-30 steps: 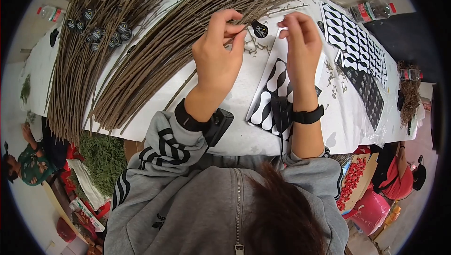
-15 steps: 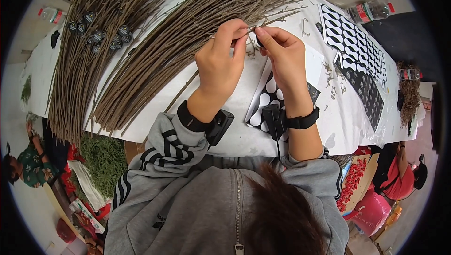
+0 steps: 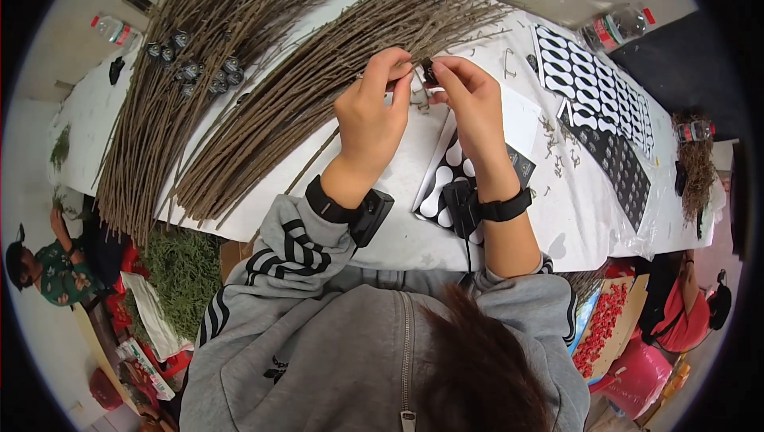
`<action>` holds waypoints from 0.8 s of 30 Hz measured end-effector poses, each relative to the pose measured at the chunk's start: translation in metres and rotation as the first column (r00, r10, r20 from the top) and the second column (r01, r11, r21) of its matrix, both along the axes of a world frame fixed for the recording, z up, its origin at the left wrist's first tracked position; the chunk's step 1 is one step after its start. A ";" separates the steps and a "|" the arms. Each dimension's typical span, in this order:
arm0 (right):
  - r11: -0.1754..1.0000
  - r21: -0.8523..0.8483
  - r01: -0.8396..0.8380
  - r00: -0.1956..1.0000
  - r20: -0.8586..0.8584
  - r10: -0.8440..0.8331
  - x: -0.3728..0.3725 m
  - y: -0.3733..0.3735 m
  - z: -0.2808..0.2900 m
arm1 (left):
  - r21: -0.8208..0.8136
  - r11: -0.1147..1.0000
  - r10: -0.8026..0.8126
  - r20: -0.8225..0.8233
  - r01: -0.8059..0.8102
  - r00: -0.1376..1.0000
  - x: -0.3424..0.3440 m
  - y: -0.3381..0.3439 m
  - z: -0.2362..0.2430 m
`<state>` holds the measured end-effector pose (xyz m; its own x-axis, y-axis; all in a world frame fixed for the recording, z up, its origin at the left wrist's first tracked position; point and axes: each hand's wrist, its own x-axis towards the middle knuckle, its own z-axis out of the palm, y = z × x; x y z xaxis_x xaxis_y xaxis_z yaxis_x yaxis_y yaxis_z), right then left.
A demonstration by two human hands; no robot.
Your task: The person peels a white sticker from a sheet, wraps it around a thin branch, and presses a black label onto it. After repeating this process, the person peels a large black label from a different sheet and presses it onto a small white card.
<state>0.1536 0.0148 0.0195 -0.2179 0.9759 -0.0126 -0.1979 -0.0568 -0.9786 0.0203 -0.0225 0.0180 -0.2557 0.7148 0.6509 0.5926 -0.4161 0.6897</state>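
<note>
My left hand (image 3: pixel 374 120) pinches a thin twig (image 3: pixel 315 157) that runs down toward the near edge of the cloth. Close beside its fingertips, my right hand (image 3: pixel 469 105) grips a small black label (image 3: pixel 429 72) at the twig, with part of it hidden by the fingers. Long bundles of bare twigs (image 3: pixel 278 105) lie under and left of my hands. On the left bundle sit several black round tags (image 3: pixel 189 70). Below my right hand are sheets with black-and-white label shapes (image 3: pixel 434 193) and a white backing sheet (image 3: pixel 519 117).
Label sheets (image 3: pixel 585 70) lie right on the white-covered table (image 3: pixel 565 217). Bottles (image 3: pixel 617 30) stand near the far edges. A person in green (image 3: pixel 64 269) is at left, one in red (image 3: pixel 680 312) at right. Greenery (image 3: pixel 179 281) and red berries (image 3: pixel 601 324) sit below the table.
My right hand has moved left from apart to beside the left hand and closed on the black label. My left hand has come slightly lower in view. The whole view has shifted a little.
</note>
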 end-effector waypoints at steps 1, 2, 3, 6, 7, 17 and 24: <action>0.999 0.006 0.034 0.999 -0.008 -0.034 -0.002 0.000 0.002 | 0.004 1.000 0.000 0.021 0.000 1.000 -0.004 -0.003 0.004; 0.998 0.012 0.064 0.998 -0.020 -0.063 -0.003 -0.001 0.004 | 0.010 1.000 0.003 0.040 -0.003 0.999 -0.009 -0.007 0.008; 0.996 0.016 0.089 0.995 -0.034 -0.088 -0.005 -0.002 0.006 | 0.016 1.000 0.010 0.056 -0.011 0.998 -0.016 -0.011 0.013; 0.988 0.041 0.146 0.989 -0.006 -0.146 0.012 0.000 0.004 | 0.105 0.994 0.008 -0.099 0.002 0.995 -0.042 -0.029 0.041; 0.984 0.051 0.169 0.986 -0.015 -0.168 0.014 -0.002 0.004 | 0.134 0.990 -0.009 -0.167 0.032 0.986 -0.052 -0.035 0.053; 0.971 0.183 0.155 0.980 0.093 -0.174 0.008 0.000 0.007 | 0.124 0.964 0.264 -0.364 -0.235 0.893 -0.271 -0.008 0.121; 0.964 0.215 0.156 0.952 0.228 -0.205 0.017 0.010 0.003 | 0.081 0.931 0.347 -0.490 -0.355 0.800 -0.313 0.016 0.072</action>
